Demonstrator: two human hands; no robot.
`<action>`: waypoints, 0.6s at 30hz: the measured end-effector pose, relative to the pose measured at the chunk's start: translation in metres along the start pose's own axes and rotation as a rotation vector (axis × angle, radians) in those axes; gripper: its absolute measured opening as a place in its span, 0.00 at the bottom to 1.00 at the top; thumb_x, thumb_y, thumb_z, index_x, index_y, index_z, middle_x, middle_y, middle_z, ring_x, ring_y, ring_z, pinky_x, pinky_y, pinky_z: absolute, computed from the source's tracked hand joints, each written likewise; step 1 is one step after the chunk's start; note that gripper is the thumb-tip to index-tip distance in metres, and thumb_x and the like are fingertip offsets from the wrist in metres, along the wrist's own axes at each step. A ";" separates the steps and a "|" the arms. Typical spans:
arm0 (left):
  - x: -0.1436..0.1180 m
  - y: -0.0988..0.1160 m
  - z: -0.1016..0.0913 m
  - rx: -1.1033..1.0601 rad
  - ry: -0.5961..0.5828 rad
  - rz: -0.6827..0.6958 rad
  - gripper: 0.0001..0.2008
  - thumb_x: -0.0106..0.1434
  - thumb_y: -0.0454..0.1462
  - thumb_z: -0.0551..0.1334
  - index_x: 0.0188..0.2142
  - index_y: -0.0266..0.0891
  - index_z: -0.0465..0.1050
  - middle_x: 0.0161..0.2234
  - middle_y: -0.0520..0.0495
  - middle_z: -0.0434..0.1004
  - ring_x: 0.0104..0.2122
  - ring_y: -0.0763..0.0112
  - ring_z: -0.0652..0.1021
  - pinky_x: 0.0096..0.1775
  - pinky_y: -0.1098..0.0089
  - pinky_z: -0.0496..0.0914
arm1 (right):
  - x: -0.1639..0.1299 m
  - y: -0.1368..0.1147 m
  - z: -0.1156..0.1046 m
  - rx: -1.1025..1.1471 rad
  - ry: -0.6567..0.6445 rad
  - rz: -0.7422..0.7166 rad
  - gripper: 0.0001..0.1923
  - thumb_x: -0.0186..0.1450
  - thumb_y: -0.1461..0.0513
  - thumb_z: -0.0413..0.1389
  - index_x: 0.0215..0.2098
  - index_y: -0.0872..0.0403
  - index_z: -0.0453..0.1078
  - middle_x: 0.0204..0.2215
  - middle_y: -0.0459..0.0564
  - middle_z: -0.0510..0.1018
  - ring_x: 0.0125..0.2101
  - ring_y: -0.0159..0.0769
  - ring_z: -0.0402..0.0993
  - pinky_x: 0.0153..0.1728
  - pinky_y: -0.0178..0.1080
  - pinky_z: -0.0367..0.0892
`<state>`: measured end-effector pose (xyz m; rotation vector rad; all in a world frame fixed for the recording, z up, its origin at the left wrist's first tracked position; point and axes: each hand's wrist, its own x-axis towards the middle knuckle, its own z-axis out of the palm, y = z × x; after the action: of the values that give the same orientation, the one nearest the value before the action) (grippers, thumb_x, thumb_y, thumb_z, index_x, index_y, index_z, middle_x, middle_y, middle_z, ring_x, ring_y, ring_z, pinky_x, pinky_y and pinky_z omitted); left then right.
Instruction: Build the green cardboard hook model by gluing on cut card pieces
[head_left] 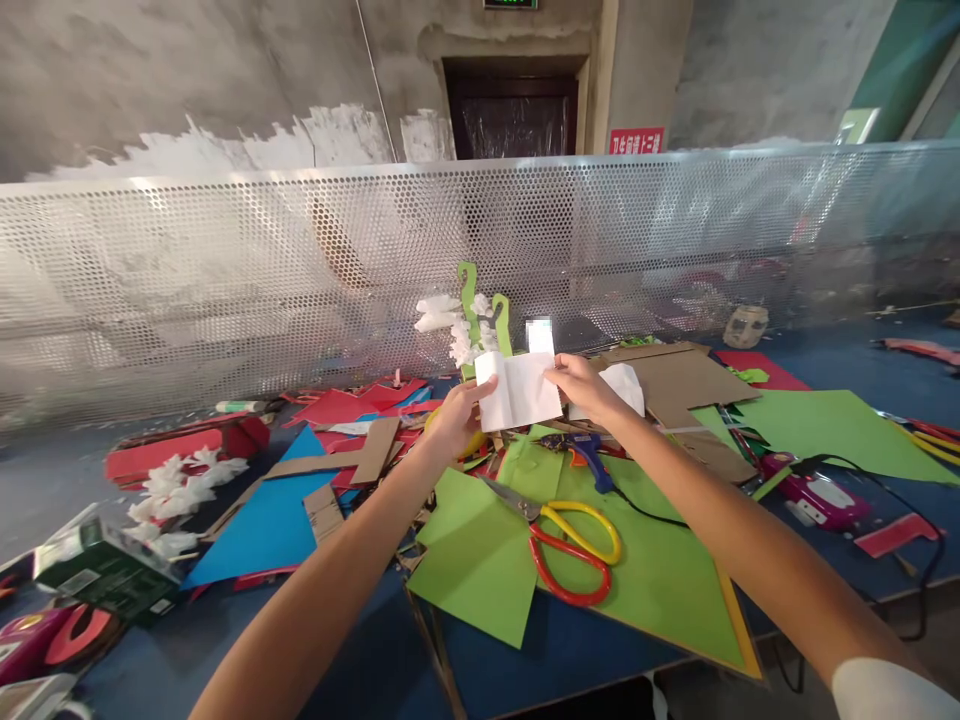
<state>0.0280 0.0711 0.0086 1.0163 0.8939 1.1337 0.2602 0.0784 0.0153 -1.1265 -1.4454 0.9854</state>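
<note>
Left hand (452, 418): fingers pinched on the left edge of a folded white paper (519, 392), thumb in front. Right hand (583, 385): fingertips gripping the paper's upper right corner. The paper is held in the air between both hands, roughly upright. Both forearms extend forward, converging toward the paper; the right arm shows a white sleeve (885, 690). Just behind the fingers stands a green cardboard piece (469, 290) with white tufts. Below the fingers lies a glue gun (581, 447), then scissors (574, 545) with red and yellow handles on green card sheets (660, 575).
</note>
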 end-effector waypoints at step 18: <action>0.005 0.016 -0.021 -0.130 -0.119 -0.164 0.18 0.59 0.45 0.72 0.47 0.40 0.78 0.41 0.44 0.85 0.36 0.59 0.84 0.39 0.63 0.78 | -0.006 -0.013 0.020 0.063 0.032 -0.060 0.09 0.60 0.57 0.62 0.35 0.50 0.68 0.29 0.48 0.81 0.29 0.40 0.79 0.29 0.38 0.74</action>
<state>0.0052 0.0817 0.0176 0.8784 0.7827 0.9706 0.2387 0.0696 0.0235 -1.0427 -1.4047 0.9602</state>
